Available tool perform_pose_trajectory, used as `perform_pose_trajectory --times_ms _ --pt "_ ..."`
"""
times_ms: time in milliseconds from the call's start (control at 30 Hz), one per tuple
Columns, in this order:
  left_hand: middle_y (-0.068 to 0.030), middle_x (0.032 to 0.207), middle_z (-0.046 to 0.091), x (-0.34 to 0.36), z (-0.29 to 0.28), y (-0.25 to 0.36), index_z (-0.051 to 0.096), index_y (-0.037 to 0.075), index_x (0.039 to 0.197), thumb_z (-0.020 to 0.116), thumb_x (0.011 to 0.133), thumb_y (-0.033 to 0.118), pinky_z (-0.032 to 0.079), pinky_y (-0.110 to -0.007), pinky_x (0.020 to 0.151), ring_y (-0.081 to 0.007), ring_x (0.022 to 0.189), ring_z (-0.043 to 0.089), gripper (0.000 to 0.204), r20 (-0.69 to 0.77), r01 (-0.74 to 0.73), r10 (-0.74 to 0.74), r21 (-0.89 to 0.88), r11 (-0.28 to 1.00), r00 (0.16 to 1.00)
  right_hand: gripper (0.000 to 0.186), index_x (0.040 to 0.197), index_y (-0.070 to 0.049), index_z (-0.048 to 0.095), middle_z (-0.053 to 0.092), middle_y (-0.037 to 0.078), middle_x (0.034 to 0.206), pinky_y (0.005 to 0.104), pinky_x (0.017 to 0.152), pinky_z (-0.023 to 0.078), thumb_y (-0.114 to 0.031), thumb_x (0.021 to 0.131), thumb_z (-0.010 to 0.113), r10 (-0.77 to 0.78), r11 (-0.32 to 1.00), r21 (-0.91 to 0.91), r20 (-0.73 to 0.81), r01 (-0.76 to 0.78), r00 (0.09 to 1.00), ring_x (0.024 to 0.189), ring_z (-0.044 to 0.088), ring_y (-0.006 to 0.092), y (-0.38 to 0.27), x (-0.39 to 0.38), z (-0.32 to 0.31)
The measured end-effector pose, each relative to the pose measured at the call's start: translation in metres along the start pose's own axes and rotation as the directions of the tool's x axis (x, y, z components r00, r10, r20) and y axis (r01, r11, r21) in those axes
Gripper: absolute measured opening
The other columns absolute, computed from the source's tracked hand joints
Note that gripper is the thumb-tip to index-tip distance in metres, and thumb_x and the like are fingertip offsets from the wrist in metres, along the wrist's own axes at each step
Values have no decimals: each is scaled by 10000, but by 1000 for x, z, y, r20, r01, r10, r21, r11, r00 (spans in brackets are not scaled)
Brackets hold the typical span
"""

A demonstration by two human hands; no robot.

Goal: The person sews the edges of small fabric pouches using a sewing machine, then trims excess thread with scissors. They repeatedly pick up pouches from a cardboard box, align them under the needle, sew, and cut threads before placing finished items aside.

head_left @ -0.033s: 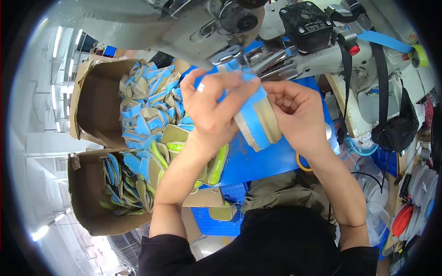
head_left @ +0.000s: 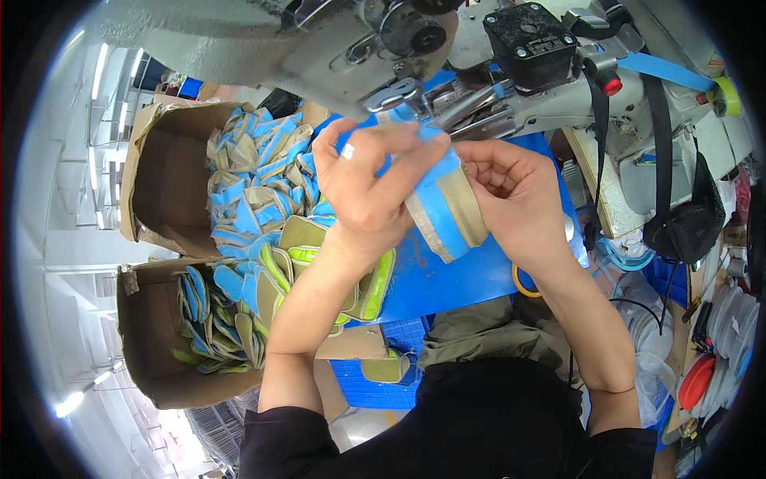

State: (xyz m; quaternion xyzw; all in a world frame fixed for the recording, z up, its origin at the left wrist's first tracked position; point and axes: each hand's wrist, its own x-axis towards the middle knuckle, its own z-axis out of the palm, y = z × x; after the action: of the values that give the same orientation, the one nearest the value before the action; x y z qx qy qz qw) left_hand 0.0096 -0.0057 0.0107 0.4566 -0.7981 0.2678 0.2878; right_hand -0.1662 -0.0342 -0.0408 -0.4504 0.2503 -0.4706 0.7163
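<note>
Under the head of a sewing machine, both my hands are on a looped fabric band with beige and blue stripes. My left hand has a small white patch on one finger and pinches the band's upper left part by the metal guides. On the band's other side, my right hand has bent fingers gripping the beige edge. Its fingertips are partly hidden behind the band. Around the needle area the fabric is blurred, and my left fingers cover some of it.
A pile of blue-and-beige fabric bands lies left, beside an upper cardboard box. Lime-edged pieces rest on the blue table surface; more fill a lower box. Yellow-handled scissors lie near my right wrist. Blue tape runs at upper right.
</note>
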Motion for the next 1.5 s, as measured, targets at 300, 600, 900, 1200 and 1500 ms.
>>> perform_pose_trajectory --times_ms 300,600,900,1200,1500 --pt "-16 893 683 -1 -3 5 789 128 961 790 662 182 440 -362 852 -207 863 688 304 -49 -46 43 -60 997 998 192 1085 35 719 711 21 848 198 625 502 -9 899 712 11 997 76 6 -11 1000 698 629 44 0 -13 -2" --pt "-78 902 707 -13 -8 9 782 69 1007 803 719 109 474 -338 731 -253 817 657 291 76 178 -162 -334 926 984 271 1079 49 719 714 46 859 222 615 508 -61 841 789 13 999 -30 15 -13 1000 744 643 70 0 -20 -5" --pt "-108 952 738 -13 -14 6 764 45 1040 777 846 141 497 -324 735 -229 814 661 216 213 333 -256 -559 760 943 341 1129 90 691 736 101 935 248 679 552 -79 854 800 -33 997 65 22 31 999 791 678 102 11 -19 -4" --pt "-79 944 725 -11 -17 4 768 75 1035 790 788 208 452 -345 707 -231 808 654 282 208 225 -147 -429 875 967 317 1133 80 694 723 78 905 238 676 544 -77 875 790 -36 991 132 17 33 999 787 673 91 12 -20 -1" --pt "-44 920 685 3 -33 26 779 93 1078 796 708 233 412 -342 781 -204 853 642 396 225 67 -48 -80 994 973 254 1159 42 693 693 17 862 215 657 515 3 909 720 13 996 88 -8 -13 1000 774 643 49 2 -25 5"
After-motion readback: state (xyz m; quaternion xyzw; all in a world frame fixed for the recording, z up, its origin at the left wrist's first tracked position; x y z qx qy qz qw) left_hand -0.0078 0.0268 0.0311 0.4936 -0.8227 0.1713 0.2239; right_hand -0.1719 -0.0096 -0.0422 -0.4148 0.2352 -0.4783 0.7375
